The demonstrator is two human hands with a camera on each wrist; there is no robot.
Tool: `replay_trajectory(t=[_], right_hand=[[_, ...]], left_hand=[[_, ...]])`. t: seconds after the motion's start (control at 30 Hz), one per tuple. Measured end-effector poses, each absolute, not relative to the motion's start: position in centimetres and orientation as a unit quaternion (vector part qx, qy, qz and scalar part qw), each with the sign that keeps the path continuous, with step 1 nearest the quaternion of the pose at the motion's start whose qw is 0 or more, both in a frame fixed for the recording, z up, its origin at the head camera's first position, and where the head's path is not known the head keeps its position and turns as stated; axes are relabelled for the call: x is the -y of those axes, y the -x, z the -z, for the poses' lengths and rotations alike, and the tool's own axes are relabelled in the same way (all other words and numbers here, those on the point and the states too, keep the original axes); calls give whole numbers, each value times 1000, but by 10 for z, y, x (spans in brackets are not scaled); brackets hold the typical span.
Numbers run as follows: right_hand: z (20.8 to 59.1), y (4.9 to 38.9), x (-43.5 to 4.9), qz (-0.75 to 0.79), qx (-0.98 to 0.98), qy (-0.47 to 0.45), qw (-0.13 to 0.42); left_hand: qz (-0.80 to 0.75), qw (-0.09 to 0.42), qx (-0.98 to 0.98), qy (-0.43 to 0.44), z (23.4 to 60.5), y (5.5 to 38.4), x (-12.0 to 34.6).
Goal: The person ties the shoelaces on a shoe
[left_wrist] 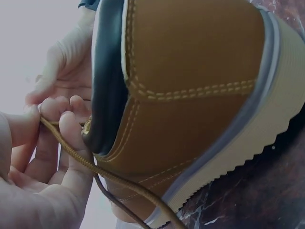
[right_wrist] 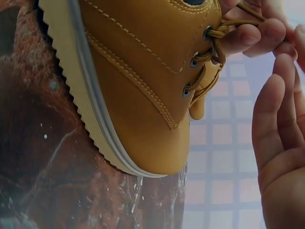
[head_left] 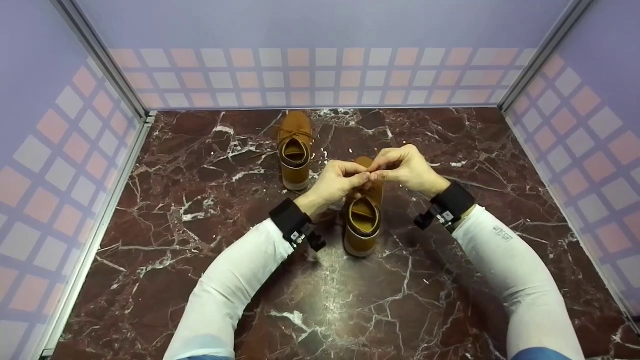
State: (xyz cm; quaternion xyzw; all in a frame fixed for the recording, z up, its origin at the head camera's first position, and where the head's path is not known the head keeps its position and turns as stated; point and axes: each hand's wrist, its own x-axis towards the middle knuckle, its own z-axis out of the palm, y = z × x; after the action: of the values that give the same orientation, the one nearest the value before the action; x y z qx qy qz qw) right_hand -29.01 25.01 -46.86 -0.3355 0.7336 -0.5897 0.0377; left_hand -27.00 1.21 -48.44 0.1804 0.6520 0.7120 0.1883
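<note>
A tan shoe [head_left: 361, 244] with a yellow lining stands upright, heel toward me, on the marbled surface. Over its laced front my two hands meet at the fingertips. My left hand [head_left: 334, 182] pinches a brown shoelace [left_wrist: 71, 150] between thumb and fingers, and a length of it trails down past the shoe's side. The thumb and forefinger of my right hand [head_left: 411, 170] pinch at the same spot, right against the left fingertips; the lace there is mostly hidden by fingers. In the right wrist view, lacing [right_wrist: 206, 58] runs through the metal eyelets.
A matching tan shoe [head_left: 296, 175] stands farther back to the left, its laces lying loose over its front and side. Purple walls [head_left: 320, 30] with pink and white squares enclose the back and both sides of the marbled surface [head_left: 200, 280].
</note>
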Motion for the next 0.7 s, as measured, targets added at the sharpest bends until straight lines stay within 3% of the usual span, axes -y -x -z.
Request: replay_trajectory(t=[0.23,0.53,0.7], right_hand=[[470,289,-246,588,-737,330,41],[466,286,-242,581,-766,272,43],[464,287,-242,574,-773,268,44]], left_hand=[[-698,187,-657,-216,483,273,-6],[-463,31,-847,-258,480,275,9],[-324,38,-906,-269,481,278,19]])
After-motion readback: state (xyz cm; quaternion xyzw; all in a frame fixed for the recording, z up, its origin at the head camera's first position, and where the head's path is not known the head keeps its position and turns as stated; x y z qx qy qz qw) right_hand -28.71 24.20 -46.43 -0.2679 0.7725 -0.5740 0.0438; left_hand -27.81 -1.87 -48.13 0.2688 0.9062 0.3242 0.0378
